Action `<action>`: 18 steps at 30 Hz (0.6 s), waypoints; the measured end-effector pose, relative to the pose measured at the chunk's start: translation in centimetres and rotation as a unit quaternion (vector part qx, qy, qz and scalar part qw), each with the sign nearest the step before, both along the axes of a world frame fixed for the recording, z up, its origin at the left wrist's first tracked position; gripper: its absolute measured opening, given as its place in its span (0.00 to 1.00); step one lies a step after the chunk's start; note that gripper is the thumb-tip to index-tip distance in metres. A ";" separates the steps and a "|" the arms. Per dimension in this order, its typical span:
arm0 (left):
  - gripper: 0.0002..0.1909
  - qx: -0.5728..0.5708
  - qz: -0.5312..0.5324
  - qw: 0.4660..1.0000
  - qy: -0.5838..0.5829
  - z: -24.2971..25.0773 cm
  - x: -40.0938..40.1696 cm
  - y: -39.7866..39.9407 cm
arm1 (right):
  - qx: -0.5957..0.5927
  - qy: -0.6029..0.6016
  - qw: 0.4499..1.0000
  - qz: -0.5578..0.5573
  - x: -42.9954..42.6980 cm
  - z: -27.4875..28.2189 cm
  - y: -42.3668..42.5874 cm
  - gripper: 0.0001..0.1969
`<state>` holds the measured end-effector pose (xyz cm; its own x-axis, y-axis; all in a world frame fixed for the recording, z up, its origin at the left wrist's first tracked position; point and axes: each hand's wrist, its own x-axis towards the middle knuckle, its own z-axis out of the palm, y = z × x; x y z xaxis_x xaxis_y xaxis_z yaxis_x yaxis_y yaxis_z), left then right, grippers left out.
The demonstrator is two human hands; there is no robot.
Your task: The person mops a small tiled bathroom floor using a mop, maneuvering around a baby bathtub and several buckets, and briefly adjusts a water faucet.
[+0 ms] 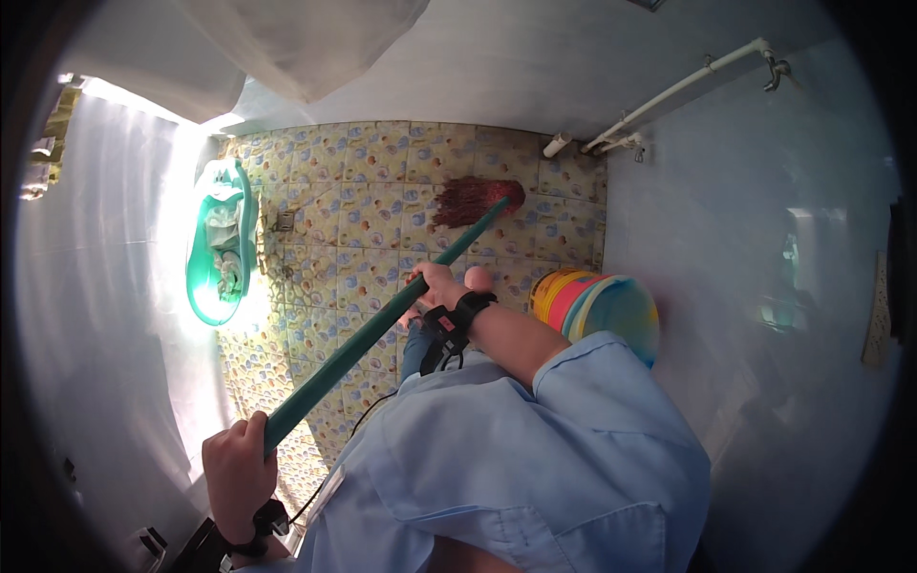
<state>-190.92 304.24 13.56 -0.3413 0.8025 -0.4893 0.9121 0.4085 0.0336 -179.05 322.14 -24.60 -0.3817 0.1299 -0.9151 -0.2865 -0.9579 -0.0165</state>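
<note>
A broom with a long green handle slants across the view from lower left to upper middle. Its dark red bristle head rests on the patterned tile floor, the bristles fanned to the left. My left hand is wrapped around the top end of the handle. Farther down the same handle, my right hand grips it around the middle. Each wrist wears a black strap with a small device. Part of one bare foot shows just beyond my right hand.
Coloured buckets, apparently nested, stand by the right wall. A green baby bathtub with pale crumpled items sits at the left wall. Nearby is a floor drain. A white pipe with taps runs along the wall; a short pipe stub meets the floor.
</note>
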 end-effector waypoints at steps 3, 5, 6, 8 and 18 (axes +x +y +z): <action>0.14 0.023 0.046 0.998 -0.023 -1.6 0.4 -1.2 | 0.035 -0.032 0.998 0.035 0.9 -0.1 0.5 0.05; 0.13 0.034 0.046 0.997 -0.050 -4.1 -1.0 -1.6 | 0.061 -0.096 0.993 0.037 2.6 -0.2 1.3 0.06; 0.14 0.048 0.053 0.995 -0.067 -4.6 -1.4 -1.8 | 0.087 -0.101 0.990 0.046 3.0 0.0 1.6 0.06; 0.14 0.066 0.058 0.992 -0.087 -5.8 -2.3 -2.4 | 0.116 -0.110 0.986 0.054 3.7 0.3 1.8 0.06; 0.15 0.023 0.021 0.978 -0.207 -10.0 -2.1 -1.2 | 0.095 -0.122 0.984 -0.090 7.9 -1.3 3.5 0.05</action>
<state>-193.06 303.04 3.56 -0.1550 0.8160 -0.5568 0.7986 0.4353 0.4157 -171.15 325.63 -25.90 -0.1078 0.3533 -0.9293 -0.4165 -0.8648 -0.2804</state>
